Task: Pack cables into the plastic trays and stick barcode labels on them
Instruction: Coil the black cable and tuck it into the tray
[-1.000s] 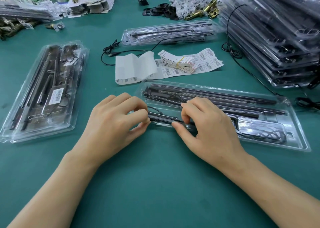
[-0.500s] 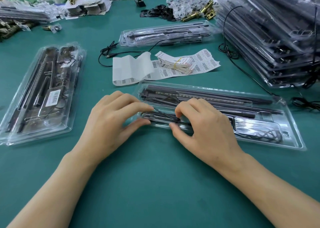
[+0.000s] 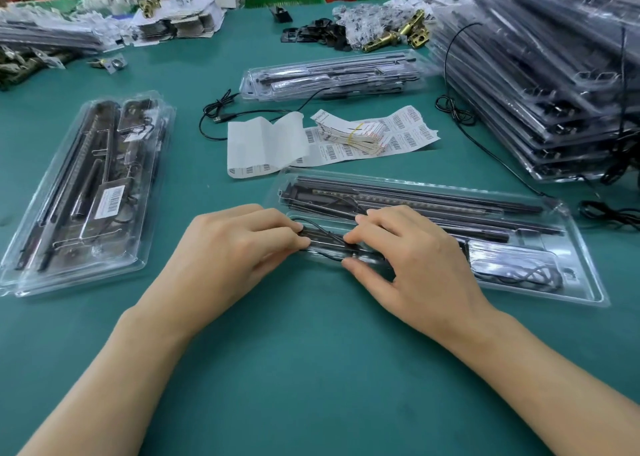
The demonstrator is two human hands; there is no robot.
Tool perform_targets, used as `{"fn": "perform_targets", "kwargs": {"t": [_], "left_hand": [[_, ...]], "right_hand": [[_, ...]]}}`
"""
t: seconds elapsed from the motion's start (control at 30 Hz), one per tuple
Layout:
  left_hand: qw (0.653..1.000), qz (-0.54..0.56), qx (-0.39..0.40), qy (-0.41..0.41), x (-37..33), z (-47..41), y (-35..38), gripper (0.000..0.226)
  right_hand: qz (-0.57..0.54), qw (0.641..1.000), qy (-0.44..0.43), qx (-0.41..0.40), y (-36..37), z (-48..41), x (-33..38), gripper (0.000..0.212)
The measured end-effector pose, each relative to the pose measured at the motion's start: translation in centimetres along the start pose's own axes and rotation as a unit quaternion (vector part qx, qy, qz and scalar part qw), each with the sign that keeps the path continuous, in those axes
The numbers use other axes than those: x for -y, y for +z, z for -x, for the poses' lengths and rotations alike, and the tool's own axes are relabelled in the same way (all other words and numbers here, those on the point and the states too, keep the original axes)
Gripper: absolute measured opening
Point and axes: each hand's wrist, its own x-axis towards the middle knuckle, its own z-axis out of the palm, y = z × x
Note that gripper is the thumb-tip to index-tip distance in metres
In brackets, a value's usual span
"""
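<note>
1. Pinched the black cable (image 3: 325, 236) at two places. Curled the left hand (image 3: 235, 247) with thumb and fingertips closed narrowly on the left part. Closed the right hand (image 3: 415, 258) forefinger and thumb on the right part.
2. Kept the cable between the two sets of fingertips, low over a dark strip (image 3: 327, 245) in the near left compartment of the open plastic tray (image 3: 588, 284).
3. Observed long black rods (image 3: 433, 199) in the same tray, just beyond the fingers, and a coiled cable (image 3: 519, 275) in the compartment right of the right-hand fingers.
4. Observed a barcode label sheet (image 3: 401, 137) beyond the tray, with a banded label bundle (image 3: 349, 133) on it and blank backing paper (image 3: 263, 140) curled at its left end.
5. Located a packed tray (image 3: 41, 234) well left of the left-hand fingers, with a barcode label (image 3: 110, 201) on it.
6. Located another filled tray (image 3: 332, 74) and a loose USB cable (image 3: 221, 118) farther beyond the label sheet.
7. Located a tall tray stack (image 3: 536, 85) far right of the fingers, on the green table (image 3: 311, 369).
</note>
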Motion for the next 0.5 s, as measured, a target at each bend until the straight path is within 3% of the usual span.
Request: {"fn": "perform_targets", "kwargs": {"t": [0.2, 0.5], "left_hand": [[0.999, 0.043, 0.022, -0.001, 0.0, 0.1, -0.7, 0.013], [0.998, 0.054, 0.025, -0.011, -0.2, 0.2, -0.7, 0.012]], "right_hand": [[-0.015, 1.0, 0.006, -0.009, -0.2, -0.2, 0.3, 0.019], [0.079, 0.997, 0.015, -0.009, -0.3, -0.6, 2.1, 0.017]]}}
